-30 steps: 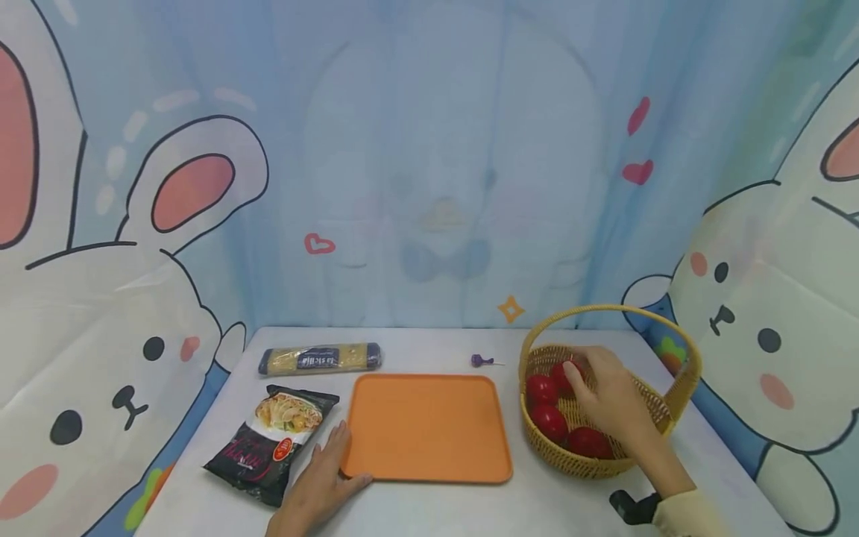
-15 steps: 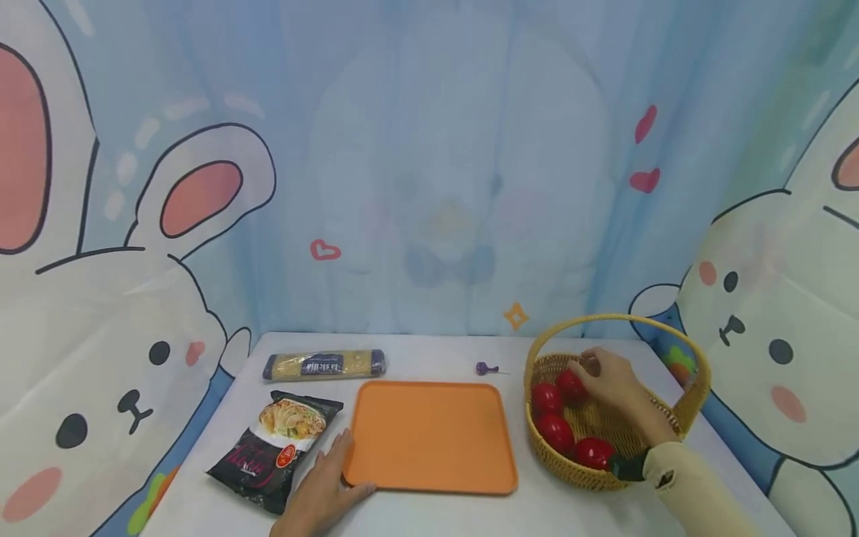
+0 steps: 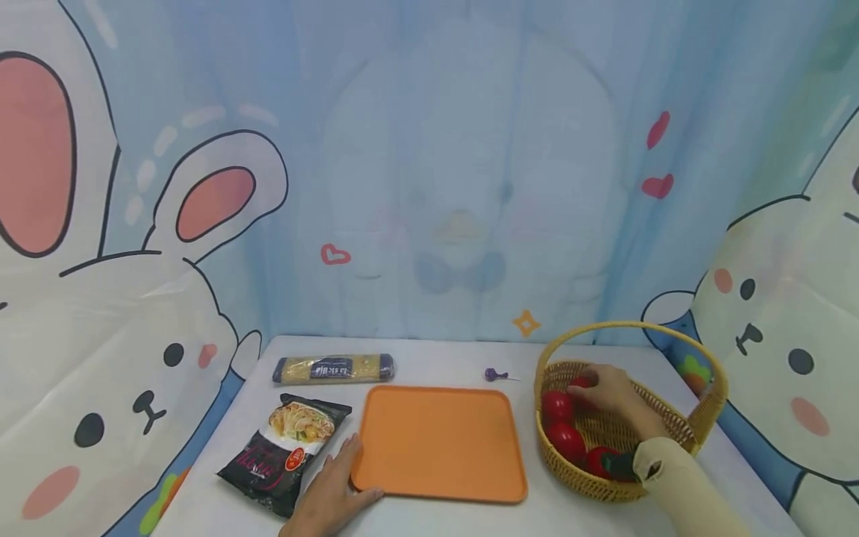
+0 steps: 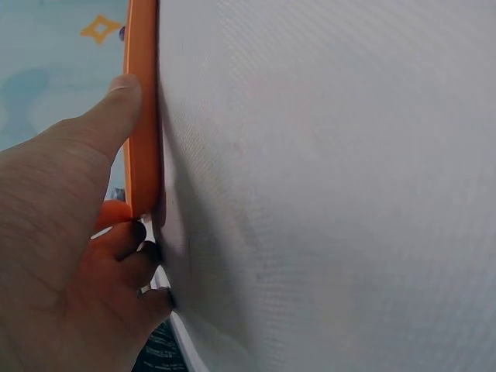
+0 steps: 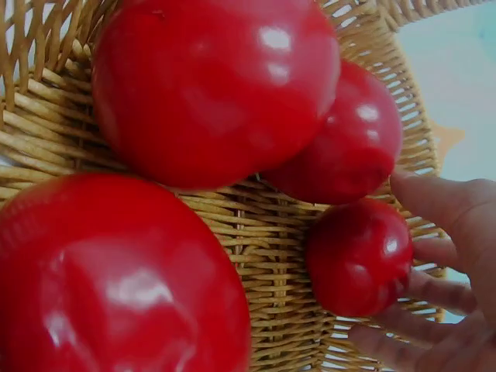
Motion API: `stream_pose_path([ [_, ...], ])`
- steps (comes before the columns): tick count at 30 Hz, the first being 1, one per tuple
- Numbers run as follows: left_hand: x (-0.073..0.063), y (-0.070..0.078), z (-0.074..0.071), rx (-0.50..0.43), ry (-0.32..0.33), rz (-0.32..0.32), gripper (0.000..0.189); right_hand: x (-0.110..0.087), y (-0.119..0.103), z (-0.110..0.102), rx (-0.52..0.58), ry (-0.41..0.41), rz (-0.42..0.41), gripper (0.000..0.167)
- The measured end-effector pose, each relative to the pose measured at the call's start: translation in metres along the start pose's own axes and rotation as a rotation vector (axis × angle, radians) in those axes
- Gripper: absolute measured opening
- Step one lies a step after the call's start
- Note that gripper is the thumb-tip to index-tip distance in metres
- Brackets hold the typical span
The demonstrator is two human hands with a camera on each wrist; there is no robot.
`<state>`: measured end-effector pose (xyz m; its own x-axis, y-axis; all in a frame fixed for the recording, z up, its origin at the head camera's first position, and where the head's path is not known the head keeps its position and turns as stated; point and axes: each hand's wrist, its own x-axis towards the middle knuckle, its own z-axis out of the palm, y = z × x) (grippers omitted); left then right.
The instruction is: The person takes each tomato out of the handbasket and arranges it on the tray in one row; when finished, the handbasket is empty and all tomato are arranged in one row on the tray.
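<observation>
My left hand (image 3: 333,488) rests at the front left corner of an orange tray (image 3: 439,440), fingers straight along its left side. In the left wrist view the thumb (image 4: 120,108) lies on the tray's rim (image 4: 143,163). My right hand (image 3: 614,391) reaches into a wicker basket (image 3: 584,488) and holds a red apple (image 3: 582,382) at the back. In the right wrist view, its fingers (image 5: 438,291) bend round the far side of this small apple (image 5: 360,260). Several glossy red apples lie in the basket, among them a nearer apple (image 5: 209,85).
A black noodle bag (image 3: 285,451) lies left of the tray, close to my left hand. Behind it is a packet of spaghetti (image 3: 333,368). A small purple object (image 3: 495,374) with a thin pin lies behind the tray. The basket's tall handle (image 3: 631,326) arches over my right hand.
The head view has shifted, so everything sits slightly lower and further right. My right wrist has come down over the basket's front rim, its fingers closing round the apple. The left hand stays at the tray.
</observation>
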<state>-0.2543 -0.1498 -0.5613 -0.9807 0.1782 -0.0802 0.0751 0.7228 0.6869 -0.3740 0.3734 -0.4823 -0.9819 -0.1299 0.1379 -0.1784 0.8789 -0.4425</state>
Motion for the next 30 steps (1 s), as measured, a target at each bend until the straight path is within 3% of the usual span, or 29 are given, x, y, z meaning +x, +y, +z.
stream_pose_path([
  [7,-0.001,-0.002,0.0,0.016,0.015,0.031,0.107,0.006,0.003,0.004,0.027,-0.008,0.088,0.032],
  [12,-0.001,-0.003,0.0,0.019,0.019,0.054,0.105,0.005,-0.002,-0.002,0.029,-0.02,0.136,0.049],
  [14,-0.002,-0.003,0.0,0.02,0.019,0.052,0.104,0.004,-0.004,-0.003,0.036,0.005,0.136,0.057],
  [18,-0.004,-0.003,0.001,0.018,0.033,0.08,0.102,0.0,0.0,-0.003,0.088,0.092,0.128,0.041],
  [22,-0.006,-0.002,0.001,0.018,0.055,0.126,0.1,-0.005,0.004,-0.003,0.08,0.129,0.089,0.046],
  [24,-0.007,-0.003,0.001,0.018,0.058,0.125,0.1,-0.006,0.006,-0.003,0.068,0.101,0.091,0.043],
  [27,-0.009,-0.002,0.001,0.016,0.061,0.125,0.098,-0.006,0.008,-0.004,0.093,0.032,0.162,0.035],
  [30,-0.009,-0.002,0.002,0.011,0.061,0.134,0.098,-0.005,0.01,-0.006,0.122,-0.05,0.244,0.051],
])
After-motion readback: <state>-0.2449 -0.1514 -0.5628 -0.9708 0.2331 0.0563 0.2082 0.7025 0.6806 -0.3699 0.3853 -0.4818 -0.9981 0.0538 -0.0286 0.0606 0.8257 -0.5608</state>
